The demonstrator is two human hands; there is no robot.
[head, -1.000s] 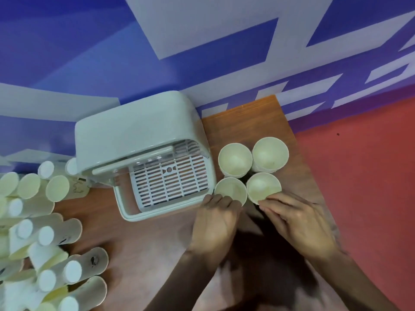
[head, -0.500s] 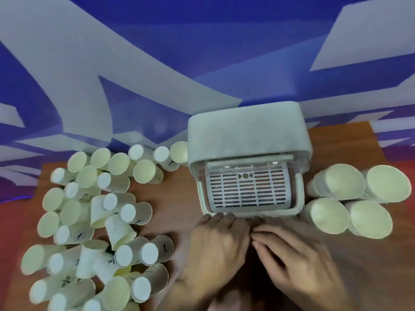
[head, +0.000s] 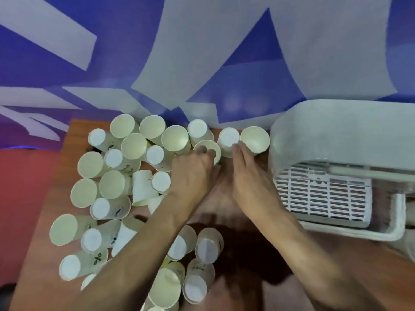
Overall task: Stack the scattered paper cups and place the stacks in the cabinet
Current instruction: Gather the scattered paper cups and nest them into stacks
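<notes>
Several loose pale paper cups lie scattered on the left half of the wooden table, some on their sides, some upside down. My left hand reaches to the back of the pile, its fingers curled over the rim of an open cup. My right hand is stretched out flat, fingertips touching an upside-down cup beside another open cup. The white cabinet stands at the right with its front open and a slatted rack showing inside.
A blue and white wall rises right behind the table. More cups lie under and between my forearms near the front edge. Red floor shows past the table's left edge.
The view has swung left, so the cup stacks right of the cabinet are out of sight. Both hands moved from in front of the cabinet to the loose cups at the back.
</notes>
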